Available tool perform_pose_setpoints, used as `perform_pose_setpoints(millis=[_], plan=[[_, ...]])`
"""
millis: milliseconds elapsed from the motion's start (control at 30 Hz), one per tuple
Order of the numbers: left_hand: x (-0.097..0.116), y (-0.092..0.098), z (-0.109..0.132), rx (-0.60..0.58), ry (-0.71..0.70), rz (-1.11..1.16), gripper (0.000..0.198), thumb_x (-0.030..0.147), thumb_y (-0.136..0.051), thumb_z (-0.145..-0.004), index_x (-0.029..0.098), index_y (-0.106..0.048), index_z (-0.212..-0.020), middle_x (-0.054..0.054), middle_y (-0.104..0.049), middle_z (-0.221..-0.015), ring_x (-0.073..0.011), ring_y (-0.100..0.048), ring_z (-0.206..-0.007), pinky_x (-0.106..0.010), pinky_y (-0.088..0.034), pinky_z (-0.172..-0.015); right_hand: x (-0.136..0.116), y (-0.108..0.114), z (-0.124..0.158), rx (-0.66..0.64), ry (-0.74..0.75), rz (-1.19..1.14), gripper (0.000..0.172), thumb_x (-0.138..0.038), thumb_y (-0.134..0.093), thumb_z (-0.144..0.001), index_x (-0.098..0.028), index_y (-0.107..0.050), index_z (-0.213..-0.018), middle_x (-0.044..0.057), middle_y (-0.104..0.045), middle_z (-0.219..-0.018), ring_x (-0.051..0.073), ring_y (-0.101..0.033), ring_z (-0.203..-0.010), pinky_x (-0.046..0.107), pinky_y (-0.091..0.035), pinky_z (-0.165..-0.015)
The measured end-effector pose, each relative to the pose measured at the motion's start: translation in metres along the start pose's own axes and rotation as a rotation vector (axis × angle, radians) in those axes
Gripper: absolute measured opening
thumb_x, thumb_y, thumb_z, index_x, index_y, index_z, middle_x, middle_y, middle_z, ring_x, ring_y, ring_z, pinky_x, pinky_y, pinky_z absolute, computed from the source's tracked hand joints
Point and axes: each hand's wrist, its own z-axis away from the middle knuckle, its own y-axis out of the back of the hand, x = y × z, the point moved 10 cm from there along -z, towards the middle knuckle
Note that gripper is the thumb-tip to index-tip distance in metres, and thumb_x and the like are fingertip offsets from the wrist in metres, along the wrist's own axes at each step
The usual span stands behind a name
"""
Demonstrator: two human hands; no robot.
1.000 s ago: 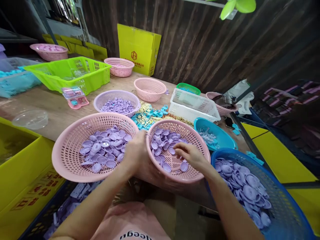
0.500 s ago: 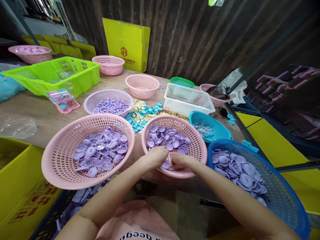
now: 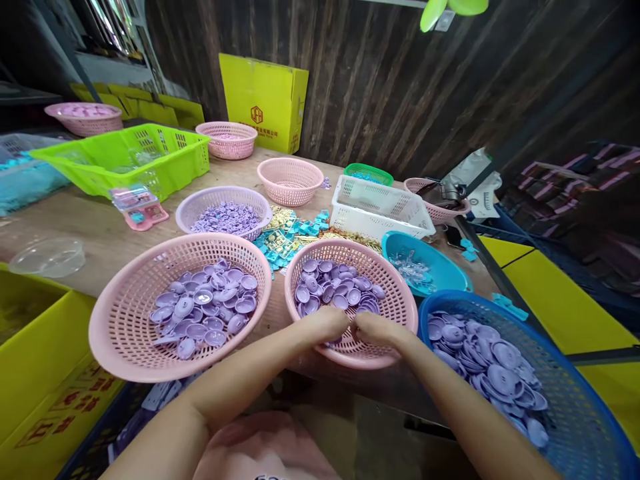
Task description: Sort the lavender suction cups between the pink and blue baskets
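Left grip (image 3: 330, 323), right grip (image 3: 373, 328) curled | near purple pieces (image 3: 341, 300) in pink basket (image 3: 400, 303)

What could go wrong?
Mixing: dish-shaped purple plastic pieces in the round pink plastic basket could get confused with those in the large blue plastic basket alongside.
Tipping: the pink basket sits near the wooden table's front edge; forearm pressure might tilt it.
Missed defects: the left hand and right hand, close together over it, may hide any held piece.

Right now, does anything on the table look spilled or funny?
Yes: blue and cream pieces lie loose on the tabletop between the purple basket and white basket, outside any basket. I can't tell whether they spilled.
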Motion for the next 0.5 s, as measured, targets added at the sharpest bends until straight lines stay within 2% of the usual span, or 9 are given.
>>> perform_pose_setpoints(millis=[100, 200, 300, 400, 500], plan=[[-0.002, 0.014, 0.007, 0.014, 0.015, 0.0, 0.019, 0.011, -0.055, -0.074, 0.006, -0.065, -0.089, -0.018, -0.067, -0.083, -0.0271, -0.063, -0.078, -0.031, -0.047, -0.066, 0.019, 0.025, 0.014, 0.193, -0.027, -0.152, 0.028, -0.006, -0.039, -0.073, -0.011, -0.066, -0.078, 0.008, -0.067, -0.078, 0.016, -0.058, -0.072, 0.024, -0.041, -0.065], [-0.012, 0.04, 0.016, 0.18, 0.072, 0.181, 0.029, 0.005, -0.045, -0.074, 0.01, -0.063, -0.097, -0.013, -0.067, -0.081, -0.0238, -0.062, -0.077, -0.029, -0.046, -0.066, 0.034, 0.049, 0.036, 0.459, 0.019, -0.458, 0.021, -0.016, -0.041, -0.076, -0.012, -0.061, -0.074, 0.006, -0.063, -0.072, 0.014, -0.055, -0.066, 0.025, -0.041, -0.061], [-0.021, 0.058, 0.026, 0.347, 0.076, 0.489, 0.037, 0.001, -0.042, -0.068, 0.014, -0.065, -0.095, -0.007, -0.067, -0.083, -0.0185, -0.06, -0.078, -0.026, -0.044, -0.071, 0.038, 0.06, 0.058, 0.659, 0.117, -0.786, 0.021, -0.028, -0.048, -0.074, -0.014, -0.059, -0.083, 0.003, -0.06, -0.071, 0.013, -0.054, -0.064, 0.024, -0.043, -0.058], [-0.025, 0.063, 0.034, 0.436, 0.076, 0.718, 0.034, 0.003, -0.044, -0.068, 0.016, -0.066, -0.09, -0.003, -0.066, -0.086, -0.0154, -0.058, -0.081, -0.024, -0.043, -0.074, 0.04, 0.061, 0.072, 0.788, 0.121, -1.048, 0.028, -0.035, -0.058, -0.067, -0.015, -0.058, -0.086, 0.003, -0.06, -0.074, 0.013, -0.056, -0.066, 0.024, -0.046, -0.058], [-0.026, 0.063, 0.04, 0.481, 0.091, 0.851, 0.028, 0.008, -0.045, -0.073, 0.015, -0.066, -0.089, -0.001, -0.065, -0.081, -0.0135, -0.057, -0.075, -0.022, -0.043, -0.07, 0.034, 0.06, 0.077, 0.847, 0.098, -1.185, 0.028, -0.037, -0.064, -0.064, -0.015, -0.059, -0.081, 0.003, -0.061, -0.073, 0.014, -0.057, -0.066, 0.025, -0.047, -0.06]])
